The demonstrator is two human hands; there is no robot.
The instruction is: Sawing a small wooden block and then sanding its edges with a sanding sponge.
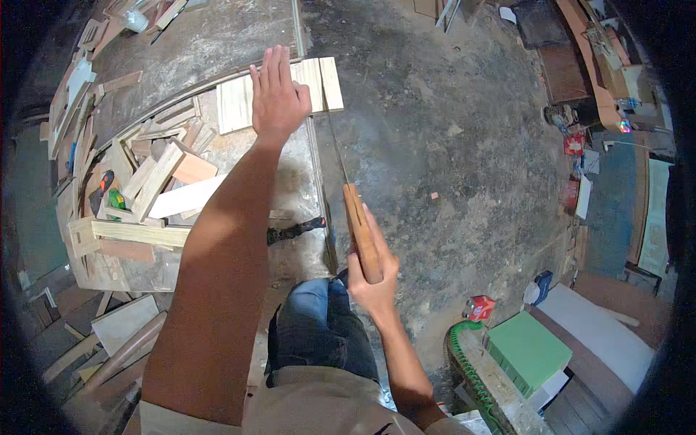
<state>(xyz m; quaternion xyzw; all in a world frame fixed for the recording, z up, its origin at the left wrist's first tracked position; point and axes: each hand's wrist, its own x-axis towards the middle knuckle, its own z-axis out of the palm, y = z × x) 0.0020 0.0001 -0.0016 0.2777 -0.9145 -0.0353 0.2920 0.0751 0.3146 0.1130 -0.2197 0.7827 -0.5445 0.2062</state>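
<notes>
My left hand (pixel 276 95) lies flat, fingers together, on a pale wooden board (pixel 321 81) that rests on the workbench (pixel 203 47) and juts past its right edge. My right hand (pixel 375 272) grips the wooden handle of a hand saw (pixel 358 230). The saw's thin blade runs up from the handle to the board's overhanging end, just right of my left hand. My knee in blue jeans (pixel 312 322) is raised against the bench below the saw.
A heap of wood offcuts (pixel 141 192) covers the bench's left side, with a green-and-orange tool (pixel 110 190) among them. A dark tool (pixel 293 230) lies near the bench edge. On the dusty floor stand a green box (pixel 527 349), a red object (pixel 480 307) and scattered clutter.
</notes>
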